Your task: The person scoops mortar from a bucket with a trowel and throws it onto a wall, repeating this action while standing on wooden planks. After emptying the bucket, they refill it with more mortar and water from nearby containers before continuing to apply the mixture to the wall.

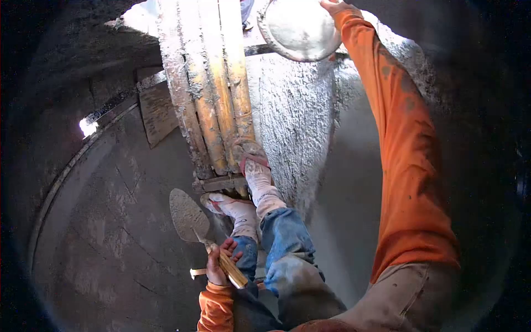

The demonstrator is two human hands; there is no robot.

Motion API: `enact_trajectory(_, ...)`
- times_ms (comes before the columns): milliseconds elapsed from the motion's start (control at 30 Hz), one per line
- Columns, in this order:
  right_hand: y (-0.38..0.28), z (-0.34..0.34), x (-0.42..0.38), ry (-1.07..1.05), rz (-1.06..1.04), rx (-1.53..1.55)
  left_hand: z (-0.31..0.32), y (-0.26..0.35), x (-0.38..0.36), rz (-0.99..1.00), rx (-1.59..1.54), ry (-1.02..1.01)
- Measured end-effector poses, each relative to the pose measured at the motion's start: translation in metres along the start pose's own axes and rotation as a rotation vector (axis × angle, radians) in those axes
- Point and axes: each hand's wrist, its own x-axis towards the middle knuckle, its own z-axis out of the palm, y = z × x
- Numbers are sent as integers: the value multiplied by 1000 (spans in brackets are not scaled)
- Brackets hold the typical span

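My left hand (219,265), at the lower middle, holds a trowel by its wooden handle. The trowel's blade (189,214), coated in grey mortar, points up and to the left. At the top, my right hand (335,6) reaches out at the end of a long orange sleeve, at the rim of a round metal pan (301,27). The pan's inside looks bright and washed out. Part of my right hand is cut off by the frame's top edge, and its fingers are hard to make out.
My feet, in socks and sandals, stand at the lower end of mortar-stained bamboo poles (213,99). Rough wet mortar (293,116) lies right of them. A curved grey wall (110,221) surrounds the left side, with a board (157,110) against it. Part of another person (246,14) shows at the top.
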Motion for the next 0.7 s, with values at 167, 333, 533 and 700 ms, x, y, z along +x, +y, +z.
enact_trajectory(167, -9, 3, 12, 1, -81, -3, -7, -9, 12, 35, 112, -80)
enact_trajectory(333, 5, 13, -20, 79, -311, 69, -10, -12, 13, 31, 103, -62)
enact_trajectory(533, 18, 10, -83, -15, -181, 431, -18, -16, 16, -14, 64, -34)
enact_trajectory(700, 23, -5, -103, -64, -226, 447, -9, -11, 13, 25, 22, -29)
